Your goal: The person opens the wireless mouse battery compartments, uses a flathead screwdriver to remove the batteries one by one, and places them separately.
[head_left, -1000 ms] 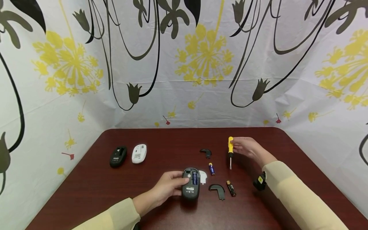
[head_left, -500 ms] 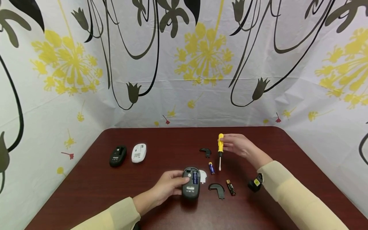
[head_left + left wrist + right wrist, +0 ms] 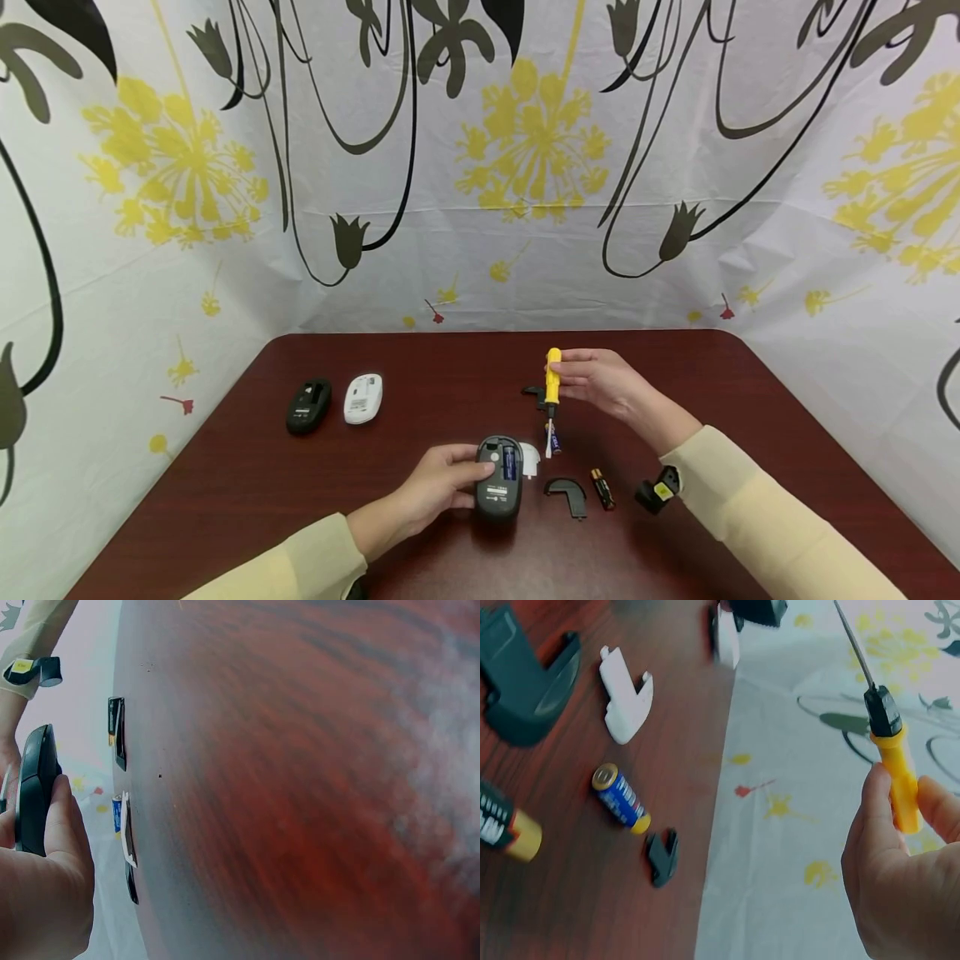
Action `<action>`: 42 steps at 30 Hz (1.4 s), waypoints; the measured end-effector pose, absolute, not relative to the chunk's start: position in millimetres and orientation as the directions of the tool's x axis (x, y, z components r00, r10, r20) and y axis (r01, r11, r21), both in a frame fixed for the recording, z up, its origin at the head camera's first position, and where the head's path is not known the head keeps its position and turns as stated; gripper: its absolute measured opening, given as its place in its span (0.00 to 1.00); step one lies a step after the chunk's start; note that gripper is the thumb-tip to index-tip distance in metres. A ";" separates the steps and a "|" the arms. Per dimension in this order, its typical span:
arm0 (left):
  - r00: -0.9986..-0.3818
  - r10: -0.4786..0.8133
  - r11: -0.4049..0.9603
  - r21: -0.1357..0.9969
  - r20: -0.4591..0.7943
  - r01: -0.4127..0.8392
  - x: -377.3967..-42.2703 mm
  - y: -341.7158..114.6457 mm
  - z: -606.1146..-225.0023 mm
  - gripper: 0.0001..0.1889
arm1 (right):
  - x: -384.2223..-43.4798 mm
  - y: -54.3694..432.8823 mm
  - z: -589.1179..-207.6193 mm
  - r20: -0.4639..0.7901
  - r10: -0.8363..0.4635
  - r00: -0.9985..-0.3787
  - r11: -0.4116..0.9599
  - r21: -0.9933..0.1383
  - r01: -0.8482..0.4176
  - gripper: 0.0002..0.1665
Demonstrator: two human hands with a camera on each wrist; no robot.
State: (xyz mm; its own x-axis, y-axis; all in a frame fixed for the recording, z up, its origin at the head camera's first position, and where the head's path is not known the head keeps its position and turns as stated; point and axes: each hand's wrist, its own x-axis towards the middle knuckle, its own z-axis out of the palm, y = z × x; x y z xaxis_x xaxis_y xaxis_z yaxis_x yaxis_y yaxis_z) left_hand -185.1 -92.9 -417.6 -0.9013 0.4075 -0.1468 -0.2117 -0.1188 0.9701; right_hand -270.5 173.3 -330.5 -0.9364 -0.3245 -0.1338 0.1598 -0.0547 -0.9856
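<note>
My left hand [image 3: 435, 482] grips a dark computer mouse [image 3: 498, 502], its underside facing me, thumb on its edge. In the mouse's uncovered compartment lies a blue battery [image 3: 510, 463]. My right hand [image 3: 603, 383] pinches the yellow handle of a screwdriver [image 3: 552, 385], shaft pointing down, to the right of the mouse. In the right wrist view, thumb and fingers hold the screwdriver [image 3: 900, 780] by its handle. The left wrist view catches the mouse [image 3: 36, 791] edge-on in my left hand [image 3: 49, 900].
Near the mouse lie a white battery cover [image 3: 531, 461], a blue battery [image 3: 556, 442] partly behind the screwdriver, a black battery [image 3: 602, 490], a large dark cover [image 3: 574, 498] and a small dark cover [image 3: 533, 391]. A black mouse [image 3: 308, 407] and white mouse [image 3: 363, 400] lie at left.
My right hand has carried the screwdriver leftward, closer to the mouse, its shaft coming in front of the loose blue battery. The left hand and mouse have stayed put.
</note>
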 end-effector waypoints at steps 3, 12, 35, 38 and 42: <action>-0.900 0.409 -0.121 0.970 -0.147 -0.213 -184.9 -92.7 -416.8 0.24 | -265.0 167.5 -327.1 -0.110 -0.312 -0.944 -0.061 -0.989 0.135 0.27; -0.896 0.416 -0.126 0.966 -0.154 -0.224 -184.9 -92.6 -416.1 0.24 | -249.4 152.2 -322.8 -0.037 -0.250 -0.968 -0.099 -0.993 0.064 0.23; -0.897 0.410 -0.113 0.967 -0.164 -0.229 -184.3 -94.0 -415.9 0.24 | -215.3 134.1 -323.6 0.430 -0.230 -0.873 0.150 -0.871 -0.468 0.15; -0.897 0.412 -0.114 0.968 -0.159 -0.223 -184.2 -94.3 -416.0 0.24 | -213.8 133.0 -325.2 0.460 -0.240 -0.855 0.161 -0.850 -0.502 0.14; -0.897 0.413 -0.116 0.968 -0.157 -0.223 -184.4 -94.5 -416.2 0.24 | -212.1 131.7 -327.4 0.474 -0.246 -0.846 0.155 -0.842 -0.517 0.14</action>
